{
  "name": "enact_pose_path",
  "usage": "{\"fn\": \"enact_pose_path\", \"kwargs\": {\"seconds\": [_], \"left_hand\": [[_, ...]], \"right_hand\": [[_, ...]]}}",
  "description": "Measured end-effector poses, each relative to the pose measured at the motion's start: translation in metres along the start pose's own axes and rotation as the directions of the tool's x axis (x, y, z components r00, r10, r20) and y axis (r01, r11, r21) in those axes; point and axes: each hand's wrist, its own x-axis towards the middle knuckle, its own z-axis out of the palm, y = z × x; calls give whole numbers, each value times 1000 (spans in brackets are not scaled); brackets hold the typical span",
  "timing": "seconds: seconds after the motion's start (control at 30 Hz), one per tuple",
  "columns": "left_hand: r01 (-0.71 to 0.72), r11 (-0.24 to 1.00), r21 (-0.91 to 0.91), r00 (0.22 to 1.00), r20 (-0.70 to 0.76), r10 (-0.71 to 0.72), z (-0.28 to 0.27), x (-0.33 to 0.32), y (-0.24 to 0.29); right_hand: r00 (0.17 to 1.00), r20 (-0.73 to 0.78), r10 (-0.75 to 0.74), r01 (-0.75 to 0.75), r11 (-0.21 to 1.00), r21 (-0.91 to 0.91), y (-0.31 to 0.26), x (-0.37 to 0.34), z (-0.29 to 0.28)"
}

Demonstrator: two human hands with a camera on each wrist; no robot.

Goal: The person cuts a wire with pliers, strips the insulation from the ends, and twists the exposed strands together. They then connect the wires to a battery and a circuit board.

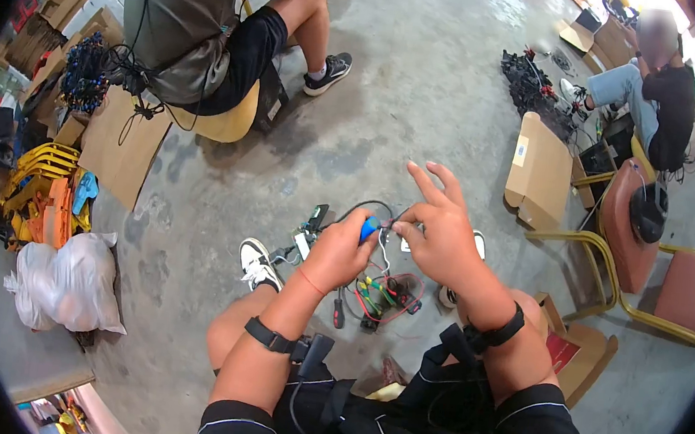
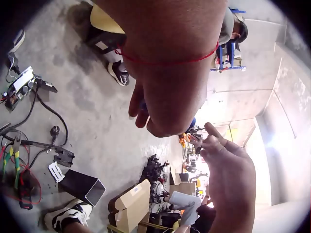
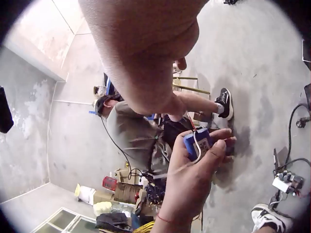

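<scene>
Head view: the left hand (image 1: 333, 249) is clamped on a small blue pack (image 1: 370, 229), held above a concrete floor (image 1: 434, 100). Just right of the pack, the right hand (image 1: 446, 235) pinches thin wires (image 1: 387, 225) between thumb and index finger; its other fingers are raised. Below the pack, on the floor, lie a screwdriver (image 1: 338, 312) and tangled cables. Far to the pack's upper left, a person in a grey shirt (image 1: 186, 26) sits; to its upper right lies a cardboard box (image 1: 540, 170).

Left wrist view: the left hand mostly hides the pack. Left of the pack and lower, on the floor, are pliers (image 2: 17, 142) and a black rectangular case (image 2: 77, 186).

Right wrist view: the left hand's fingers and thumb curl round the pack, whose face bears a patterned label. A white wire (image 3: 196, 145) crosses the pack; a red wire (image 3: 191, 121) rises from it. Whether the right fingertips touch is hidden here.
</scene>
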Motion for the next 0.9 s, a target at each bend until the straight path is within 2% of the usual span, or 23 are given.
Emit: {"fn": "enact_pose_path", "kwargs": {"seconds": [0.1,0.17,0.23,0.3,0.4,0.43,0.5,0.53,0.6,0.63,0.67,0.73,0.77,0.9], "left_hand": [[-12,1000,23,995,-96,14,-1,4,2],[14,1000,-2,978,-209,-14,0,5,1],[40,999,-6,975,-220,-41,-4,6,-2],[84,996,-35,975,-204,-90,-9,7,-1],[60,997,-37,983,-171,-66,-10,6,-1],[2,999,-48,983,-185,-11,-7,5,-6],[12,996,-90,992,-122,-23,-6,3,-3],[23,994,-109,997,-77,-32,-8,3,2],[-14,993,-120,999,-42,9,-12,5,9],[-37,992,-119,999,-19,35,-12,2,6],[-72,990,-123,997,0,72,-11,2,5],[1,998,-70,998,57,3,-14,1,9],[3,994,-111,997,71,5,-13,-1,3],[87,969,-230,984,170,-48,-11,0,-11]], "right_hand": [[997,-72,19,-18,1000,3,-2,0,4],[998,-36,51,-50,998,47,2,-1,5],[997,3,76,-76,993,89,6,1,1],[952,143,270,-304,887,349,6,4,-5],[964,88,252,-267,906,330,16,5,-7],[959,86,271,-284,906,315,18,4,-9],[1000,31,-5,0,988,154,16,5,-8],[1000,27,4,-8,989,148,16,4,-8],[983,82,-166,155,981,118,13,7,-10],[970,10,-242,240,966,96,13,7,-9],[969,-10,-246,246,968,58,16,9,-8],[947,58,-317,303,937,176,25,10,-7],[947,25,-321,315,940,131,26,10,-7],[971,66,-231,212,952,221,26,8,-6]]}}
